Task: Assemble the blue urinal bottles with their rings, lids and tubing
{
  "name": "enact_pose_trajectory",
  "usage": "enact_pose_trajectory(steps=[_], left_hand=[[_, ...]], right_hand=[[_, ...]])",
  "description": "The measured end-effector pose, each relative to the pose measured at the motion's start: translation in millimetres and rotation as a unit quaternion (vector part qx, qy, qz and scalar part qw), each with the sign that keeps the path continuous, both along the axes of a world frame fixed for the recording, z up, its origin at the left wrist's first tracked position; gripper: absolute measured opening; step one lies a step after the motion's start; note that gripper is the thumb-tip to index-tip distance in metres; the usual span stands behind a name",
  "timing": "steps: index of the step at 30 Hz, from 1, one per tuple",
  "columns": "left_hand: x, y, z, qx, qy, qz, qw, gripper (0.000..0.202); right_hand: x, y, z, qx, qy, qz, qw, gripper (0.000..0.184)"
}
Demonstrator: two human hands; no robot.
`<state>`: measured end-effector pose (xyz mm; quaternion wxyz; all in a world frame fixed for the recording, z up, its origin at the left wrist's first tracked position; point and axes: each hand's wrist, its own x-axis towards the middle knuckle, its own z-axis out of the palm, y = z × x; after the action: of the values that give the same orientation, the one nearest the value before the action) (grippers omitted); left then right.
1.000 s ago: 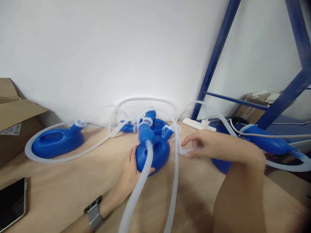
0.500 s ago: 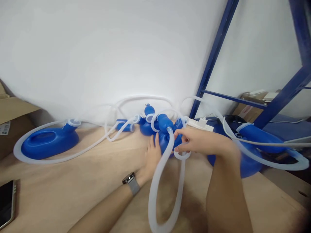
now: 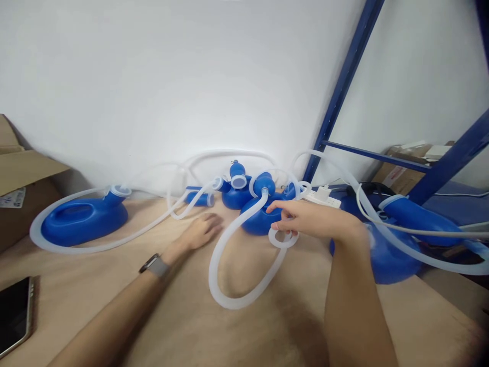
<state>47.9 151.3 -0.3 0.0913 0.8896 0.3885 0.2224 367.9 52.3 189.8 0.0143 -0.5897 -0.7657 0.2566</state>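
Near the middle of the table stands a blue urinal bottle (image 3: 254, 223) with a round blue cap (image 3: 263, 184). From the cap a translucent white hose (image 3: 218, 255) loops forward over the wood to a white ring (image 3: 273, 239). My right hand (image 3: 301, 219) is at the bottle's right side, curled, with index finger and thumb against it; its other fingers are partly hidden by the ring. My left hand (image 3: 198, 232), with a watch (image 3: 154, 265) on its wrist, is over the table left of the bottle. Its fingers are outstretched, slightly blurred, and hold nothing.
More blue urinal bottles with hoses stand at the left (image 3: 84, 224), behind the middle one (image 3: 231, 199) and at the right (image 3: 397, 260). A power strip (image 3: 323, 199) lies behind my right hand. A phone (image 3: 15, 316), a cardboard box (image 3: 34, 176) and a blue rack post (image 3: 344, 86) flank the table.
My left hand has let go of the middle bottle's side and moved left. The hose loop has swung left and lies flatter. My right hand stays at the bottle.
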Motion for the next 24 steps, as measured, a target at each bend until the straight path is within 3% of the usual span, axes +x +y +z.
enact_pose_trajectory(steps=[5, 8, 13, 16, 18, 21, 23, 24], left_hand=[[-88.2, -45.5, -8.5, 0.018, 0.020, 0.152, 0.988, 0.052], [-129.7, -73.7, -9.9, 0.023, 0.017, 0.212, 0.977, 0.053], [-179.6, -114.8, -13.7, 0.020, 0.019, 0.268, 0.963, 0.048], [-197.6, -125.7, -11.2, 0.072, 0.044, 0.317, 0.945, 0.046], [-207.9, -121.6, 1.1, 0.125, 0.068, 0.366, 0.920, 0.049], [-228.3, -96.5, 37.2, 0.172, 0.068, 0.447, 0.875, 0.061], [-245.2, -71.6, 64.4, 0.186, 0.050, 0.491, 0.850, 0.071], [-252.9, -58.9, 75.8, 0.175, 0.050, 0.495, 0.850, 0.071]], right_hand=[[-0.8, 8.1, -6.5, 0.007, 0.004, -0.005, 1.000, 0.061], [1.9, 7.4, -8.1, 0.023, 0.005, -0.007, 1.000, 0.065], [8.4, 3.9, -9.0, 0.037, 0.004, -0.002, 0.999, 0.063], [6.1, 1.3, -9.0, 0.063, -0.012, -0.010, 0.998, 0.054], [-1.7, -4.5, -5.9, 0.109, -0.020, -0.014, 0.994, 0.049], [-24.2, -21.0, 3.7, 0.176, -0.001, 0.005, 0.984, 0.052], [-44.6, -33.3, 9.3, 0.181, 0.020, 0.059, 0.982, 0.048], [-55.7, -38.1, 10.2, 0.176, 0.032, 0.101, 0.979, 0.045]])
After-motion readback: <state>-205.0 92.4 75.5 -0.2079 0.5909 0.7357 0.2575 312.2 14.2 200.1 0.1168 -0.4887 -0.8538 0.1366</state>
